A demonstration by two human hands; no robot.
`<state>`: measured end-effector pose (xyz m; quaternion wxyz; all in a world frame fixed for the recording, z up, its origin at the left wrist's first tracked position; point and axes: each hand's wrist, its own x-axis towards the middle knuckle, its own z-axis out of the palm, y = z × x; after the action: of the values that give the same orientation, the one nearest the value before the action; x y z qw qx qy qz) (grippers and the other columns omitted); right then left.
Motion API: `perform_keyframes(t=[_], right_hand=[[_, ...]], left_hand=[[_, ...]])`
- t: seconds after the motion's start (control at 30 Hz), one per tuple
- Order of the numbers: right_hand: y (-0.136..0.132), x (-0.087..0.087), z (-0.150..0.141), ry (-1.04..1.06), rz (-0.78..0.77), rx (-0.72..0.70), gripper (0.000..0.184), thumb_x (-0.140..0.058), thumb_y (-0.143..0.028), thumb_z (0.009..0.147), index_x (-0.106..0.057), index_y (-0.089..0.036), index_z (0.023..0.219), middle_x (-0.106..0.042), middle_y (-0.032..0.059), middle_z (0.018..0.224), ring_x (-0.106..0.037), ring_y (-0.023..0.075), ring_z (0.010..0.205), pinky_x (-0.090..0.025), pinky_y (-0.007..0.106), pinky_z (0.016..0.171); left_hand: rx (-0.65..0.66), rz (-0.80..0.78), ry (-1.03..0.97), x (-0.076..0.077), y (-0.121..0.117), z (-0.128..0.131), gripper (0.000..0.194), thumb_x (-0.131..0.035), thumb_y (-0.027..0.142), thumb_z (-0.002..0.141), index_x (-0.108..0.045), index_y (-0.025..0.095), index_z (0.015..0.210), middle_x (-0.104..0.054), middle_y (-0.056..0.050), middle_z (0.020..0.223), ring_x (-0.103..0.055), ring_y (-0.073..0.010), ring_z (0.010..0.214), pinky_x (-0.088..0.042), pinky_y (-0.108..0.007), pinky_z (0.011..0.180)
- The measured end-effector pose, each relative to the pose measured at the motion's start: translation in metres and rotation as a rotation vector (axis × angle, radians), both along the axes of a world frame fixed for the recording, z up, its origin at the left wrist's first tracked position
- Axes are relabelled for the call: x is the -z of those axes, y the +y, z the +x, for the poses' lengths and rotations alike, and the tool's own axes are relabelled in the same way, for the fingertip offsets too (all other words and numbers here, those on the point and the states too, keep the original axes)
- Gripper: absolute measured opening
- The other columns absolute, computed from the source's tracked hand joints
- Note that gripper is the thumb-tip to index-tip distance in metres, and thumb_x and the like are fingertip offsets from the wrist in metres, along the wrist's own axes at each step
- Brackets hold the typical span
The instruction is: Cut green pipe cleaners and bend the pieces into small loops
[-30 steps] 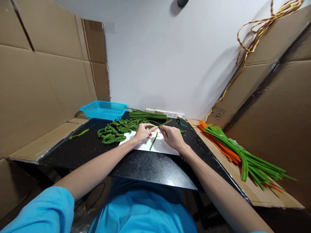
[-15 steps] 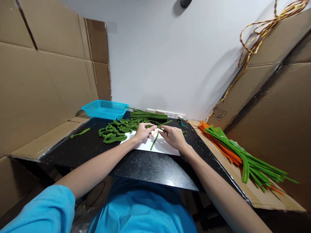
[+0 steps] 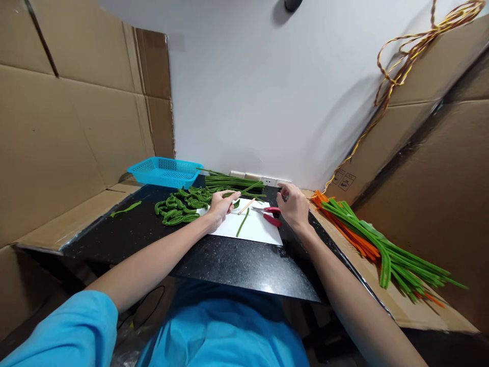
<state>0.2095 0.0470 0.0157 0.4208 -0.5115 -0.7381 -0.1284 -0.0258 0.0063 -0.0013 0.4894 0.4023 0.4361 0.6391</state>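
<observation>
Stems [image 3: 234, 182] grn, pliers [image 3: 272, 220] red-hndld, tbl [image 3: 244, 260] spkld blk.

Pale glare on black tabletop [image 3: 263, 275]

- Sheet [image 3: 261, 232] — clock's centre — on the table [image 3: 244, 260]
- On the sheet: single stem [image 3: 243, 223] mid-sheet, stick [image 3: 247, 205] at 12 o'clock, pliers [image 3: 272, 220] at 3
- Loops [image 3: 178, 218] at 9 to 10
- Basket [image 3: 162, 179] farther out, at 10
- Stem bundle [image 3: 233, 182] behind, at 12
- Strips [image 3: 367, 232] at 3 to 4, on cardboard [image 3: 416, 317]
</observation>
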Motion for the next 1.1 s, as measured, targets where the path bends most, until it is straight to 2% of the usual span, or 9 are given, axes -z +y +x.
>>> perform_keyframes(t=[0.07,0.13,0.23,0.3,0.37,0.47,0.57,0.7,1.1], right_hand=[[0.000,0.000,0.000,0.032,0.001,0.002,0.048,-0.055,-0.024,0.089,-0.061,-0.021,0.136,-0.073,0.0073,0.093,-0.066,0.0232,0.083,-0.046,0.032,0.067],[-0.003,-0.001,-0.002,0.037,-0.012,-0.026,0.066,-0.055,-0.023,0.088,-0.044,-0.022,0.153,-0.073,0.0064,0.094,-0.066,0.0217,0.078,-0.047,0.032,0.067],[-0.010,-0.004,-0.008,0.034,-0.012,-0.097,0.079,-0.051,-0.018,0.089,-0.024,-0.025,0.163,-0.074,0.0087,0.109,-0.068,0.0215,0.081,-0.052,0.034,0.071],[-0.014,-0.006,-0.011,0.036,0.015,-0.112,0.071,-0.048,-0.017,0.092,-0.032,-0.026,0.160,-0.069,0.0108,0.127,-0.069,0.0228,0.089,-0.053,0.035,0.076],[-0.015,-0.007,-0.013,0.023,0.029,-0.112,0.051,-0.047,-0.020,0.095,-0.055,-0.026,0.146,-0.065,0.0098,0.136,-0.070,0.0238,0.095,-0.054,0.035,0.078],[-0.013,-0.003,-0.013,-0.046,-0.025,-0.129,0.030,-0.049,-0.025,0.098,-0.074,-0.024,0.115,-0.071,0.0070,0.126,-0.071,0.0237,0.095,-0.053,0.033,0.079],[-0.011,0.003,-0.015,-0.160,-0.105,-0.191,0.028,-0.052,-0.024,0.097,-0.073,-0.025,0.114,-0.076,0.0055,0.110,-0.071,0.0231,0.096,-0.052,0.032,0.081],[-0.014,0.008,-0.021,-0.264,-0.151,-0.291,0.030,-0.053,-0.024,0.098,-0.070,-0.024,0.123,-0.076,0.0063,0.108,-0.071,0.0211,0.092,-0.051,0.029,0.079],[-0.018,0.009,-0.030,-0.241,-0.097,-0.389,0.033,-0.058,-0.019,0.095,-0.066,-0.024,0.127,-0.073,0.0074,0.110,-0.069,0.0225,0.095,-0.053,0.031,0.077]], left_hand=[[-0.001,0.001,0.013,0.000,0.000,0.001,0.025,-0.083,0.028,0.078,-0.073,0.011,0.093,-0.058,0.002,0.061,-0.038,-0.0027,0.039,-0.019,-0.020,0.038],[0.005,0.008,0.027,0.000,-0.001,0.001,0.026,-0.083,0.029,0.078,-0.073,0.011,0.093,-0.054,0.004,0.057,-0.038,-0.0031,0.039,-0.019,-0.020,0.038],[0.026,0.014,0.034,0.000,-0.002,0.002,0.027,-0.082,0.030,0.079,-0.072,0.011,0.095,-0.055,0.003,0.058,-0.038,-0.0031,0.039,-0.020,-0.020,0.038],[0.036,0.009,0.039,0.001,-0.002,0.002,0.027,-0.082,0.030,0.079,-0.071,0.011,0.096,-0.053,0.004,0.057,-0.038,-0.0033,0.039,-0.020,-0.020,0.038],[0.039,0.005,0.053,0.001,-0.003,0.002,0.027,-0.081,0.030,0.079,-0.070,0.011,0.096,-0.049,0.006,0.053,-0.037,-0.0038,0.038,-0.020,-0.020,0.038],[0.042,0.002,0.064,0.001,-0.004,0.003,0.028,-0.081,0.030,0.079,-0.069,0.012,0.096,-0.046,0.007,0.051,-0.036,-0.0040,0.038,-0.020,-0.020,0.037],[0.045,-0.002,0.062,0.001,-0.004,0.004,0.028,-0.082,0.030,0.078,-0.069,0.012,0.095,-0.047,0.007,0.052,-0.037,-0.0037,0.037,-0.020,-0.019,0.036],[0.056,0.020,0.051,0.001,-0.003,0.004,0.029,-0.083,0.031,0.076,-0.069,0.011,0.093,-0.052,0.005,0.056,-0.038,-0.0031,0.038,-0.021,-0.019,0.036],[0.108,0.058,0.054,0.003,-0.003,0.004,0.027,-0.082,0.033,0.080,-0.064,0.013,0.082,-0.055,0.003,0.064,-0.044,-0.0031,0.038,-0.024,-0.019,0.033]])
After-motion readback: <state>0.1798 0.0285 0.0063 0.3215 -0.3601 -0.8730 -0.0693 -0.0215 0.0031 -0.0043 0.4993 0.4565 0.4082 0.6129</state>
